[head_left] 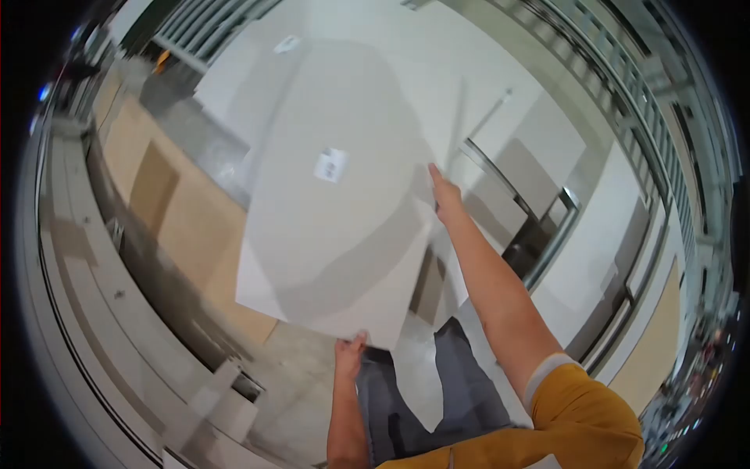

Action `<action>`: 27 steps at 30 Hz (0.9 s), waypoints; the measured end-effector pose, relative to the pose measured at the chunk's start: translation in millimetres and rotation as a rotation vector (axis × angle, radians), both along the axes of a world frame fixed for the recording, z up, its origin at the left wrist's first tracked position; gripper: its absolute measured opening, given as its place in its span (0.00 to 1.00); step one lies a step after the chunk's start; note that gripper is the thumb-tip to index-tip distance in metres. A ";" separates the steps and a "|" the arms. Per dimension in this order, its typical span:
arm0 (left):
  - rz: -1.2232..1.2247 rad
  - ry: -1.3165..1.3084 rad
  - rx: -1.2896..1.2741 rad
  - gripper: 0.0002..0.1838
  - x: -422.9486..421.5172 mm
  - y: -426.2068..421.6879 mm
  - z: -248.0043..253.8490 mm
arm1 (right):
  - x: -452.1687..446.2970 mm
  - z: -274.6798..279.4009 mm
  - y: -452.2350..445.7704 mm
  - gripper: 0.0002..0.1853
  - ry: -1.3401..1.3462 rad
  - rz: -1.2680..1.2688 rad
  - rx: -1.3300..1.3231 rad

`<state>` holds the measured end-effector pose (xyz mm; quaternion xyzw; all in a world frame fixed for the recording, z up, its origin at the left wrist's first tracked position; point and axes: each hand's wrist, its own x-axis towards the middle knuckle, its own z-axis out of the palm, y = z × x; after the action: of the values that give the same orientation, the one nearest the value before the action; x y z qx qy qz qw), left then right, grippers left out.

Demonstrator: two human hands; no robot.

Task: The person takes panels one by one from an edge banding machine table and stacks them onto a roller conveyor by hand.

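Observation:
A large white panel [344, 234] fills the middle of the view, with a small printed label [331, 166] on its face. At its near edge, close to the lower right corner, my left hand [349, 358] grips it with the thumb on top. My right hand [445, 194] is closed around the panel's right edge, farther up; its fingers are hidden beneath the panel. The panel appears raised above the floor, in front of my legs.
Along the left lies a long tan board [172, 203] beside a grey machine rail [98, 313]. More white panels [601, 234] lie to the right around a metal frame [551, 234]. Metal railings [641, 102] stand at the upper right. Concrete floor [301, 367] shows near my feet.

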<state>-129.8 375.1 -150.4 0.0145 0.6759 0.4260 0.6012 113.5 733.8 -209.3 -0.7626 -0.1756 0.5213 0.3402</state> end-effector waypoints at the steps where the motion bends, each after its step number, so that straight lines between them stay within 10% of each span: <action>1: -0.018 -0.052 -0.032 0.26 4.2 -28.5 -4.7 | 0.1 -9.4 -11.5 0.46 -0.127 0.021 0.028; 8: 0.647 -0.204 0.013 0.43 2.6 -124.4 -35.1 | 9.8 -15.8 -197.0 0.46 -0.492 -0.283 -0.213; 21: 0.649 -0.083 -0.205 0.42 113.8 -219.4 -70.8 | 181.5 -14.1 -377.4 0.38 -0.542 -0.556 -0.245; 27: 0.451 0.068 -0.318 0.38 164.7 -156.1 -92.3 | 281.3 -96.4 -374.4 0.43 -0.351 -0.547 0.220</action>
<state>34.9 219.0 -242.7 -0.2165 0.7403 0.4368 0.4629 394.8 359.4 -305.7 -0.8183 -0.0758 0.2495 0.5123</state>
